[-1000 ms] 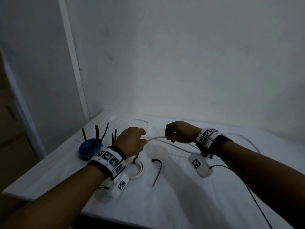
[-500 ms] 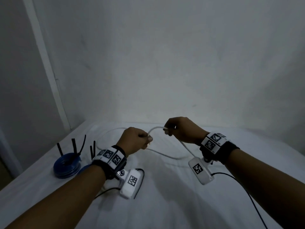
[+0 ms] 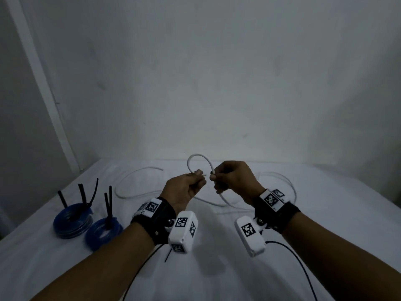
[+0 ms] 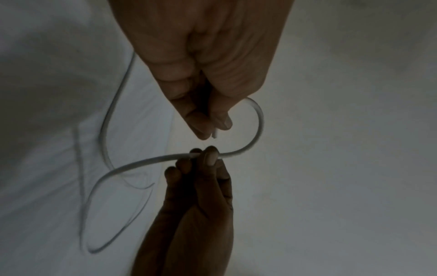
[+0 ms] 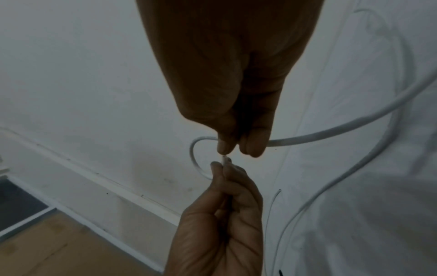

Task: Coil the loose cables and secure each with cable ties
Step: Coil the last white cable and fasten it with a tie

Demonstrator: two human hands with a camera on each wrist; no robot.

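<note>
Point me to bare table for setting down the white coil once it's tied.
Bare sheet lies near the front edge of the table, between the two forearms, though black wrist-camera leads cross it. The right side beyond the right hand is bare too. Crowded: the left, with two tied blue coils, and the middle back, where the loose white cable sprawls.

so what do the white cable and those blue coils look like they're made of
White cable: looks like matte plastic-sheathed wire, since it bends into a smooth springy loop. Blue coils: glossy, slightly translucent plastic jacket, judging by the sheen; light is too dim to be sure.
</note>
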